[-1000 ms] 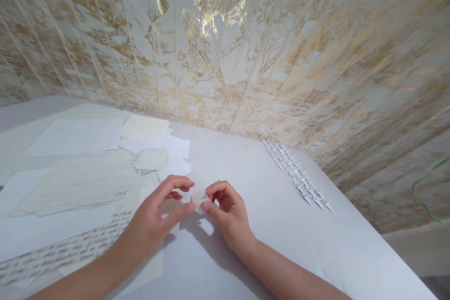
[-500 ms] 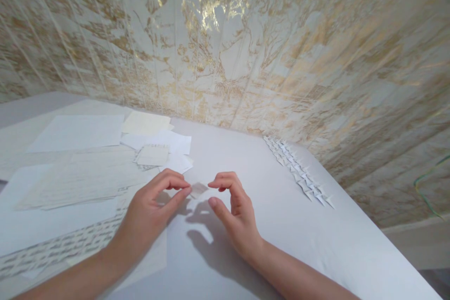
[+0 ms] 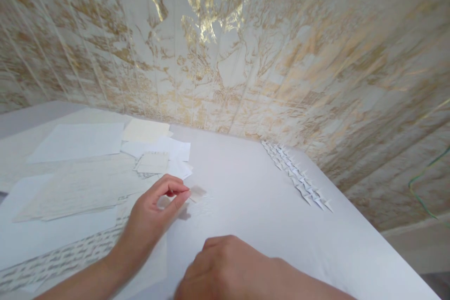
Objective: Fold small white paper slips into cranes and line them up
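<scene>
Between thumb and fingertips, my left hand (image 3: 160, 206) pinches a small square of thin paper (image 3: 198, 192) by its left corner, just above the white table (image 3: 239, 183). The paper square looks pale and slightly see-through. My right hand (image 3: 225, 267) is low in the picture, close to the camera, its back turned up. Its fingers curl under and out of sight, so whether anything is in them is hidden.
White and cream paper sheets (image 3: 80, 183) cover the left side, with a small stack of square papers (image 3: 153, 162) at their right. Rows of small folded paper pieces (image 3: 298, 176) lie at the right, near the table edge. A gold-patterned wall (image 3: 218, 79) rises behind.
My right hand has left the paper square, moving down toward the camera and turning its back up. My left hand keeps its pinch on the square. The view has tilted slightly upward.
</scene>
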`<state>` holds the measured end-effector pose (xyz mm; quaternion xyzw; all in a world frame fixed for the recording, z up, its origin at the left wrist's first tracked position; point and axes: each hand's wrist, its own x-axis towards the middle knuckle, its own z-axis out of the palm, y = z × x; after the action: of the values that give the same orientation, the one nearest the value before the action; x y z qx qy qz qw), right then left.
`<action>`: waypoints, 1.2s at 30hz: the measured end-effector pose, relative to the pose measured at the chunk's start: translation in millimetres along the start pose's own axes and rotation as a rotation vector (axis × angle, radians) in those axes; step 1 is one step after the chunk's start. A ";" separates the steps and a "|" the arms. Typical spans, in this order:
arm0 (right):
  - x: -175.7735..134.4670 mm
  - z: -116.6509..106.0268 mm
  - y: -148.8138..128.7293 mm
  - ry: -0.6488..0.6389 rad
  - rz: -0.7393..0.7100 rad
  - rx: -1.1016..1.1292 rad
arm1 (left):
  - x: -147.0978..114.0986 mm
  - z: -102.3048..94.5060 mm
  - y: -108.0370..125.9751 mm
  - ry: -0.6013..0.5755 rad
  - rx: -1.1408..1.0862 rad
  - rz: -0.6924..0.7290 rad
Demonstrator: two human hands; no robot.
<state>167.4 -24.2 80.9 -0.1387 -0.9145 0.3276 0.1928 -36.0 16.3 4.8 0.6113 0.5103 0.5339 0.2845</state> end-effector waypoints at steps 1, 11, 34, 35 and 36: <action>3.7 -1.1 6.6 0.125 0.019 0.006 | -0.9 -0.3 -0.9 -0.018 0.012 0.036; 7.1 1.6 52.7 0.558 0.346 -0.005 | -3.7 1.0 10.8 -0.120 0.090 0.339; 8.2 0.9 65.7 0.635 0.357 0.164 | -0.7 -1.9 0.2 -0.123 0.051 0.210; 8.2 0.7 65.9 0.628 0.356 0.159 | -1.0 -1.8 1.3 -0.122 0.057 0.217; 8.1 0.7 65.9 0.621 0.357 0.153 | -1.3 -1.7 2.5 -0.119 0.062 0.226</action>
<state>168.3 27.8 39.5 -0.3743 -0.7465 0.3658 0.4109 -36.7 13.9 7.0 0.7039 0.4367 0.5093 0.2334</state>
